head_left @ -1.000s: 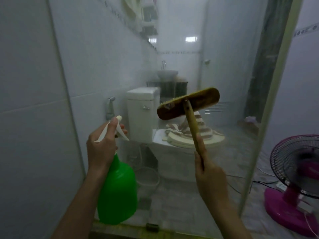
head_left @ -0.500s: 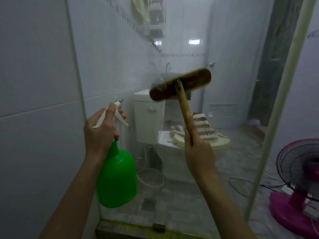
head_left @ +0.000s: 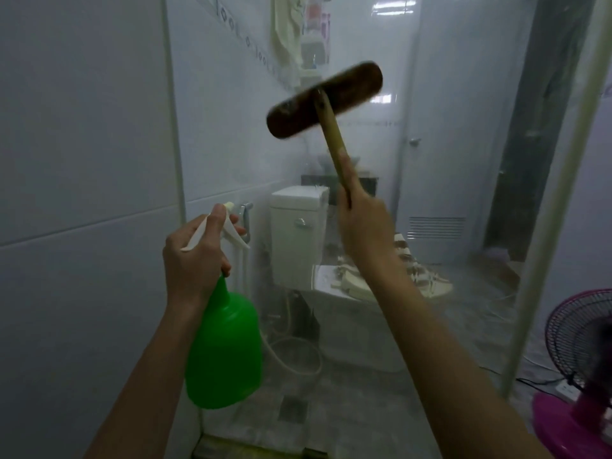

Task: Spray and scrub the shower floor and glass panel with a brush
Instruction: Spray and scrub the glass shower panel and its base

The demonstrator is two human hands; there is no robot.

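The left hand point(head_left: 195, 256) is wrapped round the neck and white trigger head of a green spray bottle point(head_left: 225, 349), one finger over the lever. The bottle hangs upright near the lower left edge of the glass panel point(head_left: 447, 111), nozzle aimed forward at the glass. The right hand point(head_left: 362, 223) is closed round the lower end of the brush point(head_left: 324, 99).

The brush handle's long axis runs up and a little leftward from the fist. The flat dark head sits crosswise on top, right end higher, bristles facing away toward the upper middle of the panel. The head is blurred, so contact with the glass is probable, not certain.

The brush looks like stiff, light wood, somewhat head-heavy. A low grip gives reach, while a higher one would likely press harder. The handle may turn slippery once wet. The plastic bottle's weight depends on a fill level that cannot be seen, and the neck is the natural hold.

Behind the glass stand a toilet point(head_left: 298, 233) and the shower floor point(head_left: 364, 409), and a pink fan point(head_left: 583, 359) sits outside the right frame.
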